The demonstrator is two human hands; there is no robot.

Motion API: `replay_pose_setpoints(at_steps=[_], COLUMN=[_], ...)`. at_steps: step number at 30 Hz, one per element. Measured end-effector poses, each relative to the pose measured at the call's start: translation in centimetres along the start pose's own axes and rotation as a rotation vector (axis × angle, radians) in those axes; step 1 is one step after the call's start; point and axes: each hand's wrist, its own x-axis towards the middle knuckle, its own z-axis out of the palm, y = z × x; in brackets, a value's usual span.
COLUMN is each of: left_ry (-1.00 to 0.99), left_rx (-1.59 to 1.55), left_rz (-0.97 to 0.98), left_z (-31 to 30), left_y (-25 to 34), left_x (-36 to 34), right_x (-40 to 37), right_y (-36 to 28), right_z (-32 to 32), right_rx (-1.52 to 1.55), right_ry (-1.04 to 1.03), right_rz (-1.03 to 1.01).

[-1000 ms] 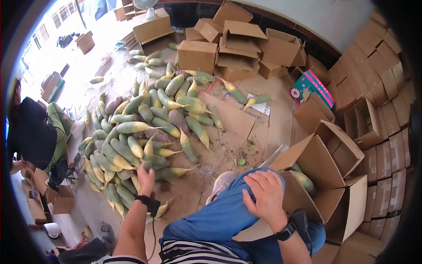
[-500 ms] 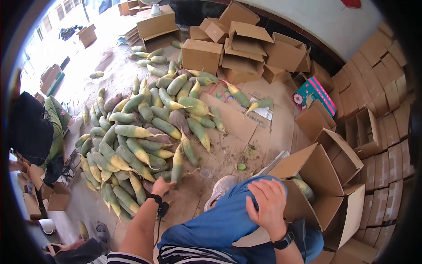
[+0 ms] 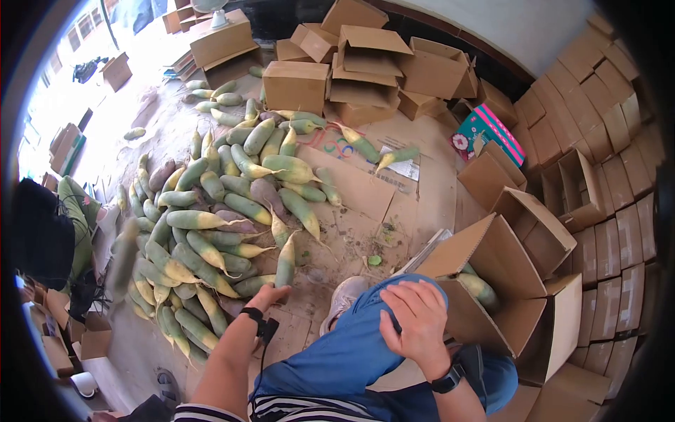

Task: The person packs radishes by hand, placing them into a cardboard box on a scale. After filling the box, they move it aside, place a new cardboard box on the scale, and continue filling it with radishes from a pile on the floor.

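Note:
My left hand [image 3: 268,297] is closed around the lower end of a green radish [image 3: 285,266], which stands upright with its pale pointed tip up. It is at the near right edge of a big pile of green radishes [image 3: 204,219], many of them with yellowish ends. My right hand [image 3: 416,318] lies on my right knee with its fingers stretched out, holding nothing. Just right of it, an open cardboard box [image 3: 517,260] lies tilted, with a radish [image 3: 479,288] visible inside.
Stacked cartons [image 3: 619,253] line the right side, and open boxes [image 3: 365,77] are heaped at the back. A person in dark clothing [image 3: 42,232] is at the left. Close to the pile, a motion-blurred radish-like shape [image 3: 124,260] shows. A white mug [image 3: 84,384] stands lower left.
The view has shifted slightly, moving the scene left. My left hand has its grip on the radish and has moved slightly. A blurred radish-like shape has appeared at the pile's left. My right hand stays on the knee.

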Motion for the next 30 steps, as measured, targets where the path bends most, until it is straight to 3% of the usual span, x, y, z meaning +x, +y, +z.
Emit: replay_pose_setpoints(at_steps=[2, 4, 8, 12, 14, 16, 18, 19, 20, 22, 24, 26, 27, 28, 30], left_ry=[-0.017, -0.136, -0.208, -0.348, -0.365, -0.356, -0.403, -0.481, -0.501, -0.578, -0.605, -0.531, -0.460, -0.463, -0.047], left_rx=[-0.011, -0.266, -0.233, -0.246, -0.130, -0.058, -0.042, -0.045, -0.027, 0.029, 0.160, 0.319, 0.523, 0.531, 0.925], left_rz=[0.006, -0.075, 0.012, 0.218, 0.530, 0.630, 0.906, 0.850, 0.857, 0.941, 0.990, 1.120, 1.213, 1.213, 1.487], left_z=[0.1, 0.4, 2.3, 4.9, 6.2, 8.3, 10.5, 11.4, 12.4, 14.2, 16.0, 18.3, 19.0, 19.3, 20.0], left_y=[1.7, 2.5, 4.3, 9.7, 13.2, 16.1, 18.5, 20.0, 20.8, 21.6, 22.0, 22.5, 23.7, 23.8, 23.8], left_x=[-2.5, -4.3, -7.7, -13.3, -17.2, -21.0, -24.7, -26.8, -28.1, -29.7, -30.0, -30.5, -31.8, -31.7, -31.2], right_x=[-0.1, -0.2, -0.8, -1.5, -1.9, -2.2, -2.2, -1.8, -1.8, -2.4, -2.7, -3.3, -3.6, -4.0, -5.0], right_y=[0.1, 0.1, 0.2, 0.6, 0.6, 0.8, 0.9, 1.4, 1.5, 1.3, 2.0, 3.3, 3.9, 4.8, 7.4], right_z=[-0.1, -0.1, -0.1, -0.3, -0.3, -1.3, -2.8, -4.2, -5.4, -7.8, -10.8, -13.0, -13.4, -14.3, -16.6], right_rx=[-0.004, 0.025, 0.029, 0.057, 0.069, 0.090, 0.483, 0.969, 0.959, 1.289, 1.287, 1.191, 1.173, 1.175, 0.584], right_ry=[0.009, 0.013, 0.057, 0.084, 0.070, 0.056, -0.020, 0.036, 0.061, 0.124, 0.072, 0.008, 0.100, 0.107, 0.128], right_rz=[0.005, -0.005, 0.006, 0.010, 0.037, 0.044, 0.149, 0.248, 0.255, 0.328, 0.299, 0.351, 0.349, 0.350, 0.395])
